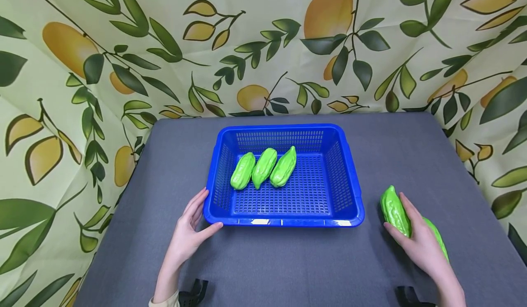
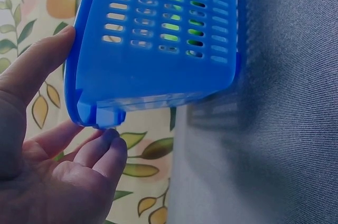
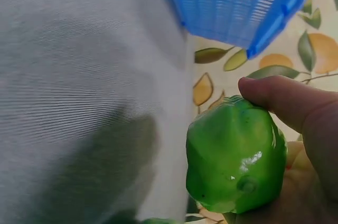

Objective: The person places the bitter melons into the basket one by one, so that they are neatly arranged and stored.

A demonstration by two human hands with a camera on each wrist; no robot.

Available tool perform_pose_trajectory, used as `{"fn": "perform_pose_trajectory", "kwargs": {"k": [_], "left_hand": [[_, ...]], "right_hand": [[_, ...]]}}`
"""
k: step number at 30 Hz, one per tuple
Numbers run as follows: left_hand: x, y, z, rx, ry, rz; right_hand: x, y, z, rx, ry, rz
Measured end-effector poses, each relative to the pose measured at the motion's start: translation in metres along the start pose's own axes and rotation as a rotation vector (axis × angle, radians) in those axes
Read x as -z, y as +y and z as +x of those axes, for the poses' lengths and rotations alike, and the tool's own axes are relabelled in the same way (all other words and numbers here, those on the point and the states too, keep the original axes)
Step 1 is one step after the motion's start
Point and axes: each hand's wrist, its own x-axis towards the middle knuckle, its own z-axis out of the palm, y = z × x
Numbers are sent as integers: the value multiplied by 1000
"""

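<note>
Glistening green gourd [image 1: 395, 212], apparently ridged.

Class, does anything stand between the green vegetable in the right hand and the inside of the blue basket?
Only the right wall of the blue basket; nothing else visible lies between it and the green vegetable in the right hand. The other loose vegetable lies farther right.

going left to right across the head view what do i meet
Left hand, left green vegetable in the blue basket, middle green vegetable, right green vegetable, held green vegetable in the right hand, partly hidden green vegetable.
</note>
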Motion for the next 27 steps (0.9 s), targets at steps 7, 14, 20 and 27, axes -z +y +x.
{"fn": "perform_pose_trajectory", "kwargs": {"k": [7, 14, 20, 27], "left_hand": [[1, 0, 0, 13, 0, 4], [1, 0, 0, 26, -1, 17], [0, 0, 1, 24, 1, 13], [0, 0, 0, 32, 1, 11]], "right_hand": [[14, -13, 2, -45, -8, 13], [20, -18, 4, -8, 28, -1], [23, -21, 5, -21, 16, 5], [26, -26, 4, -9, 26, -4]]}}
